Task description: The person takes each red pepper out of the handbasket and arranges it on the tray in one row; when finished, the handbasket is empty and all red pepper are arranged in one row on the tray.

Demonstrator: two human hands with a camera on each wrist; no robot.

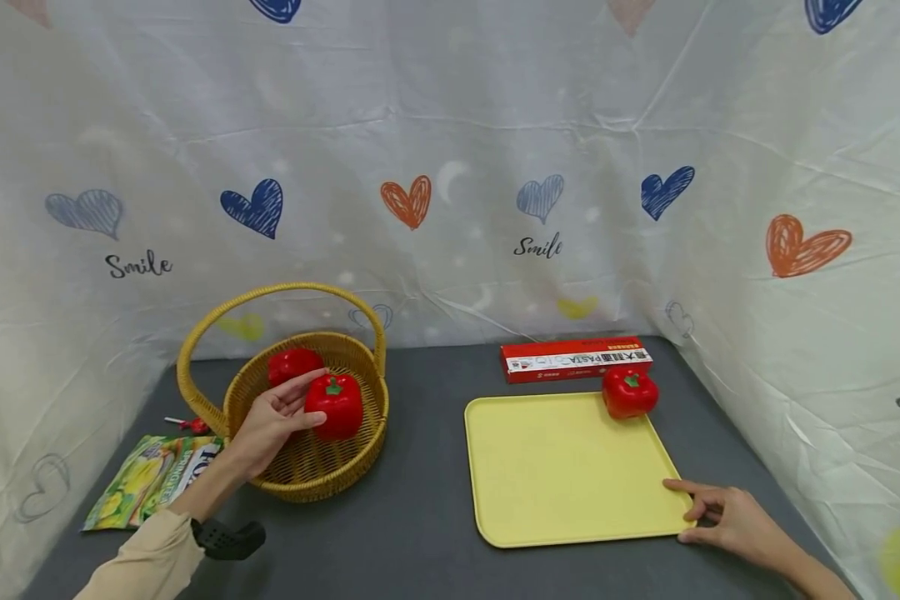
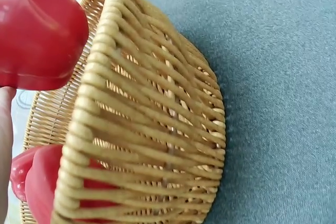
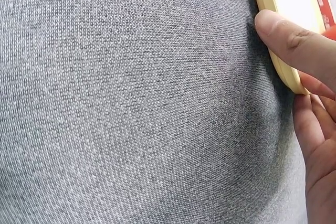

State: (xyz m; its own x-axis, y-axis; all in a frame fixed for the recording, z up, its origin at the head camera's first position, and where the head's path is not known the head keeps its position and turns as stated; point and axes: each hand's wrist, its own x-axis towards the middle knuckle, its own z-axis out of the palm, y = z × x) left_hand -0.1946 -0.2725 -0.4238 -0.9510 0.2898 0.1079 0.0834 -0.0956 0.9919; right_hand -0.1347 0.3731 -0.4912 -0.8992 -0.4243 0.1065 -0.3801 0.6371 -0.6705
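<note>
The left hand [image 1: 272, 427] grips a red pepper [image 1: 341, 410] between thumb and fingers at the mouth of the wicker basket [image 1: 315, 490]; whether pepper and wicker touch is unclear. A second pepper [image 1: 291, 363] lies inside the basket, partly covered by that hand. The left wrist view cuts off most of the hand. Right of the basket, the right hand [image 1: 738, 523] pinches the near right corner of a yellow tray [image 1: 562, 471], some fingertips hidden. Left of the basket, the sleeve [image 1: 153, 550] overlaps a printed bag [image 1: 137, 487], obscuring its lettering.
</note>
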